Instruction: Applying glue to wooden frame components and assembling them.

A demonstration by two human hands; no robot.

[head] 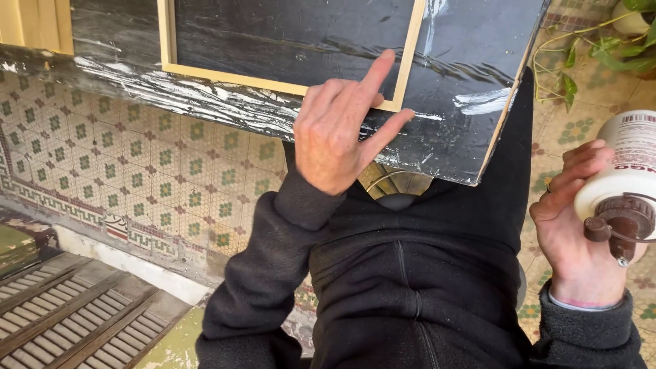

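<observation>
My left hand rests on the near corner of a light wooden frame. Its index finger and thumb press the frame's corner where two thin strips meet. The frame lies on a black board smeared with white streaks. My right hand is at the right edge, off the board. It grips a white glue bottle with a brown nozzle cap, tilted with the nozzle toward me.
The black board overhangs my lap and my dark sweater. Patterned floor tiles lie below, with wooden slats at lower left. A trailing green plant sits at upper right.
</observation>
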